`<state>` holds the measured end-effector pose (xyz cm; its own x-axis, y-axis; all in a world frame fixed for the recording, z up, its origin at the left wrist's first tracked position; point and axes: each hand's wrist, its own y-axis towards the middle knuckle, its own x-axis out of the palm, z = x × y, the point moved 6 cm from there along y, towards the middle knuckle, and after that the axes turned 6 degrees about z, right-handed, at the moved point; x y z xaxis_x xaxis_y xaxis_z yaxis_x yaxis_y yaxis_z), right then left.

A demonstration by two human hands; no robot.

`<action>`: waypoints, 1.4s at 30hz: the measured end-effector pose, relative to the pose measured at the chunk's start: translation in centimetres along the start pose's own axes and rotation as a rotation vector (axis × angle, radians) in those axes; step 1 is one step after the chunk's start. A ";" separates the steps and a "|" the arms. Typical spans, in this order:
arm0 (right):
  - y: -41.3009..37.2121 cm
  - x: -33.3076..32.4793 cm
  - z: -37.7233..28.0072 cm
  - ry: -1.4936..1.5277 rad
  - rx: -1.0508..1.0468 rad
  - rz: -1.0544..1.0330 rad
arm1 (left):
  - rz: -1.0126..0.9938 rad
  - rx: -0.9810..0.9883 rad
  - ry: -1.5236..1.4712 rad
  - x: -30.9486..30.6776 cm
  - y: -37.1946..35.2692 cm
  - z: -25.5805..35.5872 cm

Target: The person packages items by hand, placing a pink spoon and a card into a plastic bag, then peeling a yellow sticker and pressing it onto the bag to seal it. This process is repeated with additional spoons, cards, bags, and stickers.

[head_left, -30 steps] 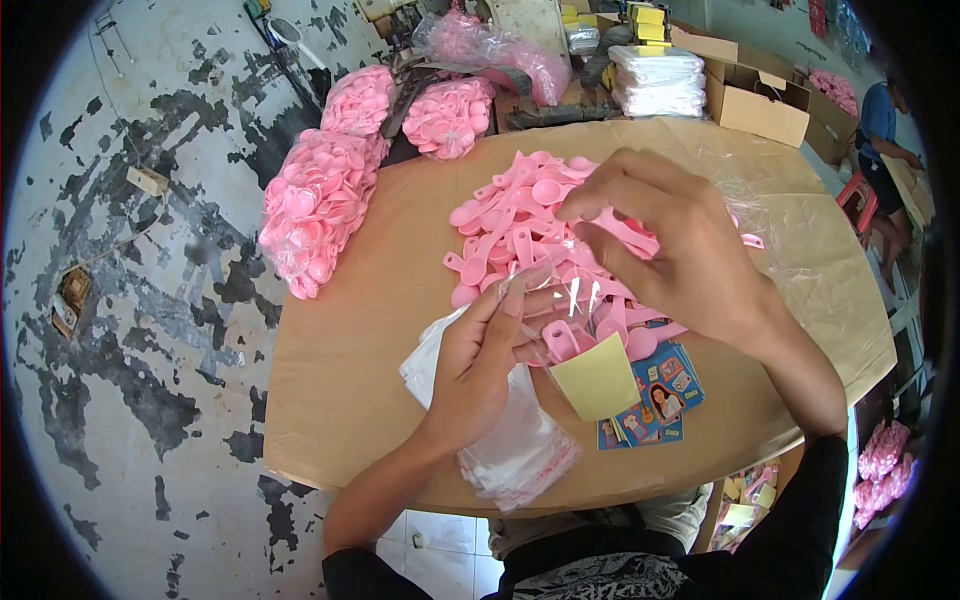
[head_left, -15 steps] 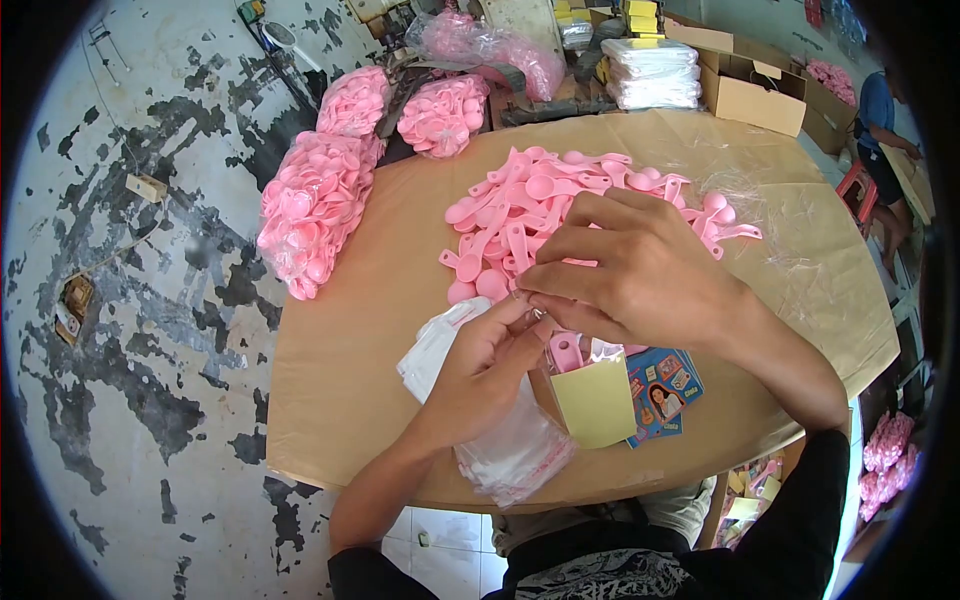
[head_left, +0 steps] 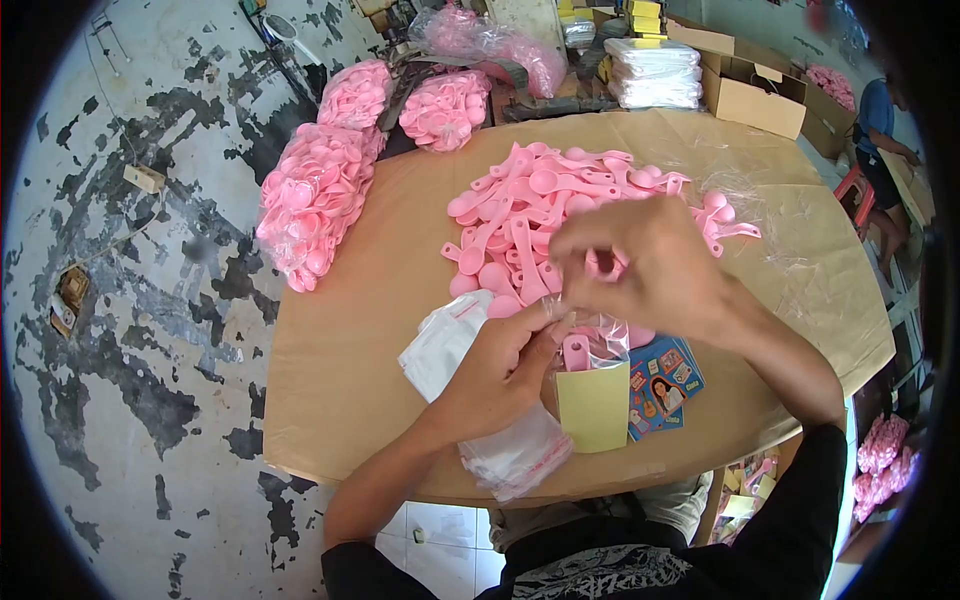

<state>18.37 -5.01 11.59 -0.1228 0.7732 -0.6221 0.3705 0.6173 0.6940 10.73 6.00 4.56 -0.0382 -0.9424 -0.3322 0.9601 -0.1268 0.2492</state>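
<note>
My left hand [head_left: 503,368] pinches the upper edge of a clear plastic bag [head_left: 608,343] between thumb and fingers. Inside the bag are a pale yellow card [head_left: 594,410] and a pink spoon, whose handle end with a hole [head_left: 577,352] shows above the card. My right hand [head_left: 650,262] is curled just above the bag, blurred by motion; whether its fingers hold anything does not show. Under my left hand lies a stack of empty clear bags [head_left: 515,455]. Blue printed cards [head_left: 665,385] rest right of the held bag. Behind my hands spreads a heap of pink spoons [head_left: 530,205].
Bags full of pink spoons [head_left: 318,195] stand at the table's left edge. Behind the brown-papered table [head_left: 350,400] are a stack of clear packs [head_left: 655,75] and a cardboard box [head_left: 755,95]. Plastic scraps [head_left: 790,225] lie at right. Another person [head_left: 880,130] sits far right.
My right hand has moved up and right, away from my left fingers at the bag's top. The held bag has shifted slightly, showing more of its clear upper part.
</note>
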 end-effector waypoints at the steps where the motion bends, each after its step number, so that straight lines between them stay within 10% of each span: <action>1: 0.5 -1.2 0.3 0.092 0.041 0.067 | 0.005 0.055 -0.010 0.2 0.1 0.5; 4: 1.1 -5.9 2.3 0.311 0.134 0.292 | 0.049 -0.168 -0.526 0.7 0.3 -0.1; 10: -7.4 -16.7 13.9 0.453 0.366 0.173 | 0.166 -0.266 -0.561 -1.3 1.1 -1.8; 14: -13.7 -19.4 19.9 -0.655 0.409 0.261 | 0.162 -0.345 -0.629 -0.6 1.3 -2.9; 19: -12.2 -21.9 18.1 -0.332 0.523 0.359 | 0.114 -0.372 -0.672 0.0 1.5 -2.4; 24: -12.2 -15.5 16.2 -0.397 0.654 -0.156 | 0.141 -0.350 -0.672 0.1 1.1 -1.9; 28: -12.2 -17.5 15.5 0.284 0.667 -0.104 | 0.142 -0.393 -0.642 0.2 1.2 -2.6; 31: -15.3 -20.4 21.6 -0.851 0.408 0.078 | 0.101 -0.418 -0.644 0.7 0.5 -2.7; 36: -12.5 -19.3 12.2 0.526 0.488 -0.048 | 0.111 -0.400 -0.732 0.5 0.8 -1.8; 39: -12.4 -18.4 16.6 0.032 0.599 -0.068 | 0.105 -0.416 -0.734 0.7 0.3 -2.3; 40: -13.3 -19.1 19.1 -0.699 0.405 0.001 | 0.110 -0.389 -0.734 0.6 0.6 -2.3; 42: -12.2 -18.1 17.2 -0.223 0.505 0.066 | 0.065 -0.379 -0.658 0.4 0.6 -2.4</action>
<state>31.85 -29.05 8.16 0.0933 0.7242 -0.6832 0.7729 0.3799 0.5083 11.99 6.26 2.37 -0.0220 -0.9494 0.3132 0.9910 -0.0621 -0.1187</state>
